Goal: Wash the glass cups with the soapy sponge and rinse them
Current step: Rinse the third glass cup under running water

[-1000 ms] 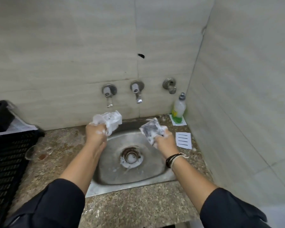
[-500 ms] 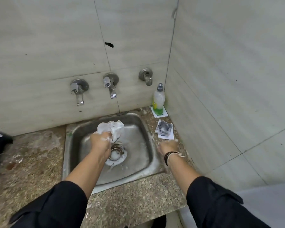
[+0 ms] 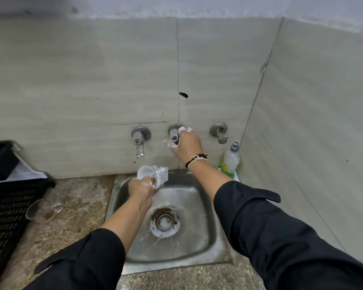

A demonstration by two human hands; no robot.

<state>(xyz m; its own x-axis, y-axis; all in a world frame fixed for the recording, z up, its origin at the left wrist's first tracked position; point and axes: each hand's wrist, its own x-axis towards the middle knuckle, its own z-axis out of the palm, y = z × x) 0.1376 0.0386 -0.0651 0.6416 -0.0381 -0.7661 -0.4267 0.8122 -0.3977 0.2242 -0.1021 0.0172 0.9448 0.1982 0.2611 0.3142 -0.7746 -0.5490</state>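
My left hand [image 3: 142,188] grips a soapy glass cup [image 3: 153,175], tilted on its side over the back of the steel sink [image 3: 205,243], below the left tap [image 3: 139,141]. My right hand [image 3: 186,144], foamy, is wrapped around the middle tap [image 3: 174,133] on the wall. A second glass cup [image 3: 42,209] lies on its side on the counter left of the sink, with brown residue inside. The sponge is hidden from view. No water is seen running.
A black plastic crate [image 3: 6,197] stands at the left edge of the stone counter [image 3: 80,208]. A dish soap bottle [image 3: 231,161] sits in the back right corner below a third tap [image 3: 219,131]. Foam rings the sink drain [image 3: 165,221].
My right hand set the sponge down beside the sink, then rose to the middle tap and closed on it. My left hand kept the cup and lifted it toward the taps.
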